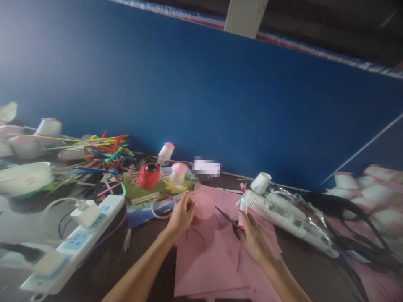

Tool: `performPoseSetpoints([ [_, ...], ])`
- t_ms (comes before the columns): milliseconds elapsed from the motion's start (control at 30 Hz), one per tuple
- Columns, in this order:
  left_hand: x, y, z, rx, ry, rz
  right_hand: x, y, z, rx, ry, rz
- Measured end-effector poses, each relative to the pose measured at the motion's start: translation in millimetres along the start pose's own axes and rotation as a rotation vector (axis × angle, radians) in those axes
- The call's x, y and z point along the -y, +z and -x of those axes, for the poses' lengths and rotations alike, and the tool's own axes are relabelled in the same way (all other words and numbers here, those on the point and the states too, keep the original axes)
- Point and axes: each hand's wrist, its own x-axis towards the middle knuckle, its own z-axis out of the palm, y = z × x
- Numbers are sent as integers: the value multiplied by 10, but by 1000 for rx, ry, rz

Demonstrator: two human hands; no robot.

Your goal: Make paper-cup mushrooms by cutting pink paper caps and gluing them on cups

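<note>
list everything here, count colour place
wall: one, blue, behind
table: one, dark, beneath
bowl: one, whitish, left
power strip: one, white, left
plugs: two, white, left
pipe cleaners: many, multicoloured, left
booklet: one, multicoloured, left-centre
spool: one, red, on booklet
ring: one, pale, on booklet
pink-topped cups: many, white, across table
plain cups: many, white, right
straps: some, black, right
sheets: several, pink, centre
disc: one, pink, centre
scissors: one, dark, over sheets
tube: one, pink-white, in right hand
hands: two, bare, centre

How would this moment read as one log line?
left hand: at pink disc | right hand: holding small tube | scissors: on pink paper
</note>
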Motion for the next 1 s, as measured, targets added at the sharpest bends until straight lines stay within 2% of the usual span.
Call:
performPoseSetpoints([
  [133, 2, 46, 52, 116, 64, -62, -97, -72, -2, -4, 67, 48],
  [233, 4, 74, 91, 202, 131, -159, -3, -168, -24, -155, 67, -65],
  [300, -9, 83, 108, 243, 166, -248, 135, -238, -56, -250, 134, -299],
  [400, -46, 76, 126, 277, 232, -354, 376, -306, -141, -206, 299, -798],
  [500, -83, 42, 146, 283, 279, -452, 556, -286, -260, -204, 358, -1017],
  [700, -102, -25, 178, 281, 304, -585, 657, -76, -392, -294, 353, -913],
  [833, -73, -1, 176, 362, 347, -561, 643, 43, -373, -250, 324, -877],
  [1000, -34, 41, 177, 364, 344, -551, 608, 79, -385, -199, 313, -758],
])
